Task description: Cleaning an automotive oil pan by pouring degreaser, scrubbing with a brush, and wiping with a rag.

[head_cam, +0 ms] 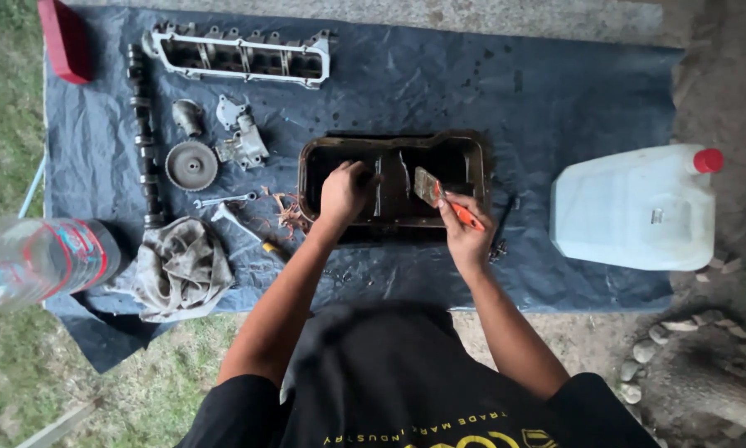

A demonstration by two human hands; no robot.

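Kneeling, we grip the near rim of a dark, grimy oil pan (393, 178) on a blue tarp (555, 91) with our left hand (344, 192); our right hand (464, 232) clasps an orange-handled brush (441, 195), bristles inside. Cleaning seems underway, the pan's interior looks still dirty.

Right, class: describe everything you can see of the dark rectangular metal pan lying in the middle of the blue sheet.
The dark rectangular metal pan is a shallow, grimy tray with a rusty brown rim and upright baffle plates inside. It lies open side up, level, at the middle of the blue plastic sheet. The left hand reaches into its left half, touching the inside. The right hand, at its near right rim, holds an orange-handled paintbrush whose bristles reach into the pan.
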